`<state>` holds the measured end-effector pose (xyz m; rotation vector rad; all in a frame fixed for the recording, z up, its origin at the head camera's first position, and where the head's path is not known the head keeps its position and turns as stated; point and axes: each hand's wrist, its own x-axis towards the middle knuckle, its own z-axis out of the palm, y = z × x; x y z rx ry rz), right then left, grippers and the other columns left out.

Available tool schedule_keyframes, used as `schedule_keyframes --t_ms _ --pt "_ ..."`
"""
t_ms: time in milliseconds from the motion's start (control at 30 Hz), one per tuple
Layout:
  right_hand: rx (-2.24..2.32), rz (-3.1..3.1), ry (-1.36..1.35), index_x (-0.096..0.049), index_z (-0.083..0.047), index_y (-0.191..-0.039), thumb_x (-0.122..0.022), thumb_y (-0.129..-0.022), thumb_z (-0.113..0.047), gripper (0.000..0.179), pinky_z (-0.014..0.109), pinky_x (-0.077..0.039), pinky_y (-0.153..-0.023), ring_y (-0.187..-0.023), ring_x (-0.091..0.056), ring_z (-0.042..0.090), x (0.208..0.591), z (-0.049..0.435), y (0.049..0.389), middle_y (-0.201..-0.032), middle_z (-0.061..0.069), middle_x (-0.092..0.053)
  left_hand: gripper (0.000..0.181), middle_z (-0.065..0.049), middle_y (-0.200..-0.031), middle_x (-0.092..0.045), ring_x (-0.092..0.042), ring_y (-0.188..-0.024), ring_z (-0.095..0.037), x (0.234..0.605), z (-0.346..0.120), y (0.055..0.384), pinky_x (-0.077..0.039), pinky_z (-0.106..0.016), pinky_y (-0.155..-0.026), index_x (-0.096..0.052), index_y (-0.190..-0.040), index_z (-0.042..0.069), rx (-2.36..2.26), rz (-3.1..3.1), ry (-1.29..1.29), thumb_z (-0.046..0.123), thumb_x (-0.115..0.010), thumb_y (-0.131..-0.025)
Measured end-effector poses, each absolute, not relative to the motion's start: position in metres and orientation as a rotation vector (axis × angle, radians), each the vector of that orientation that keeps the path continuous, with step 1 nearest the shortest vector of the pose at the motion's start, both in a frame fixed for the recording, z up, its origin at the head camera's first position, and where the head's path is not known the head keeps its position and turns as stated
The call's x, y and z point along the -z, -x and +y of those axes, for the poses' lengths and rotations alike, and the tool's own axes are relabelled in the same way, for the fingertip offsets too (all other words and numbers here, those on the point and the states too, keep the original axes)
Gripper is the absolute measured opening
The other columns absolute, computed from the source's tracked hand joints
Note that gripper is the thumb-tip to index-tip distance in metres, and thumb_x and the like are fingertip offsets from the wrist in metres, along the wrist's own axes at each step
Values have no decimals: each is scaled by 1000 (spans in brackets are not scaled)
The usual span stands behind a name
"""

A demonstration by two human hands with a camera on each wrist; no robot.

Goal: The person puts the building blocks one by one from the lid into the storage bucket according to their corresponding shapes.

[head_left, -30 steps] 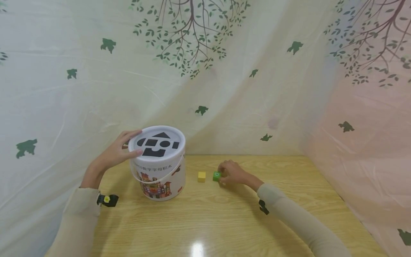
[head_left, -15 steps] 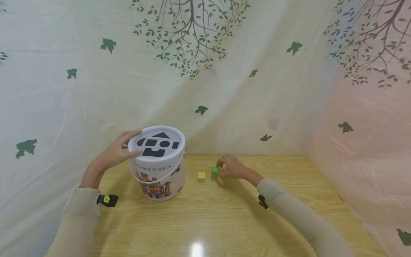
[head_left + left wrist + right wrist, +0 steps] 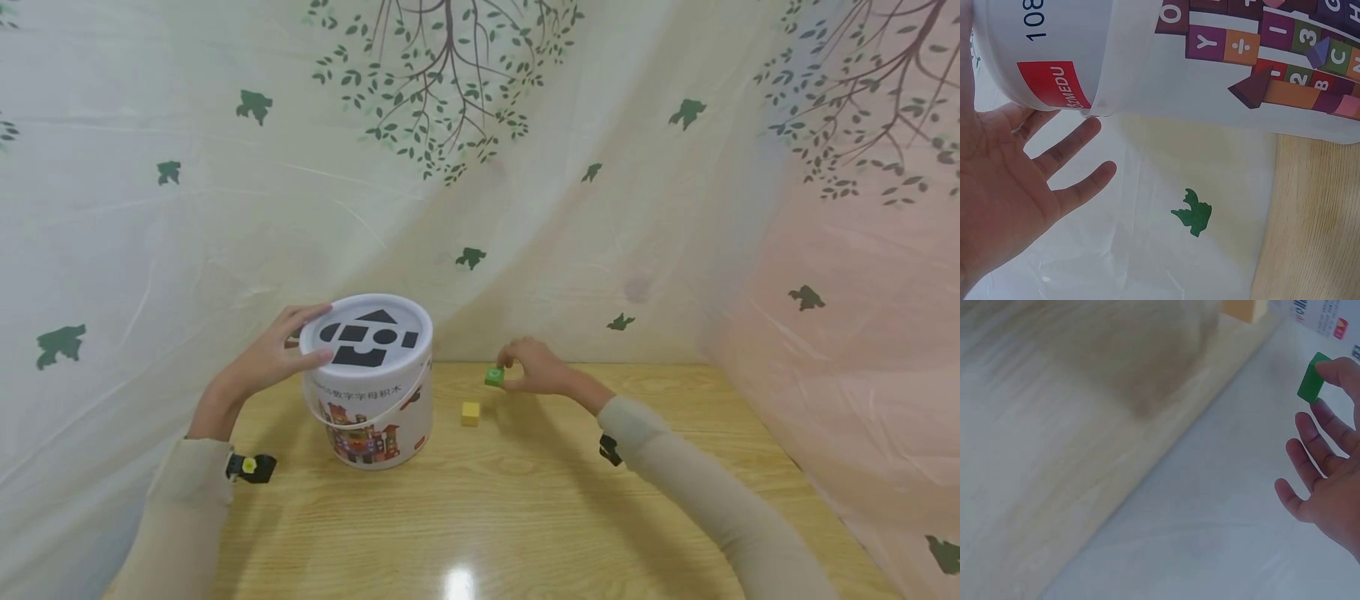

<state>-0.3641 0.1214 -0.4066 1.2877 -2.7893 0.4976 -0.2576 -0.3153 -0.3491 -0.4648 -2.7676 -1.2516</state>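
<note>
My left hand [image 3: 270, 354] grips the lid rim of a white toy-block bucket [image 3: 375, 417] on its left side, thumb and fingers spread along the edge. Several black shapes mark the lid, a triangle and a circle among them. In the left wrist view, the last fingers of the left hand [image 3: 1029, 175] extend free of the bucket [image 3: 1172, 81]. My right hand [image 3: 536, 367] pinches a small green block [image 3: 494, 377] between thumb and index finger, held above the table; in the right wrist view the other fingers are loosely spread. A yellow block [image 3: 470, 414] lies between bucket and right hand.
A wooden table [image 3: 525, 525] carries the bucket and the yellow block. Behind it hangs a pale curtain [image 3: 525, 275] printed with branches and green birds. A thin white handle [image 3: 367, 423] hangs down the bucket's front.
My right hand has lifted the green block from the table and moved it up and slightly left. The left hand, bucket and yellow block have stayed in place.
</note>
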Motion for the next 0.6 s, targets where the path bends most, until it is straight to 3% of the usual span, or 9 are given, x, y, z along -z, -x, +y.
schedule_keyframes --t_ms 600 --pt "-647 -2696 -1253 -70 -3 -112 -75 -88 -19 30 50 -44 -98 -111 -55 32 338 96 361 -113 17 -69 80 -22 -163 -23 -35 -139 -48 349 -314 258 -37 -73 -108 -28 -161 13 1243 -2742 506 30 -71 -95"
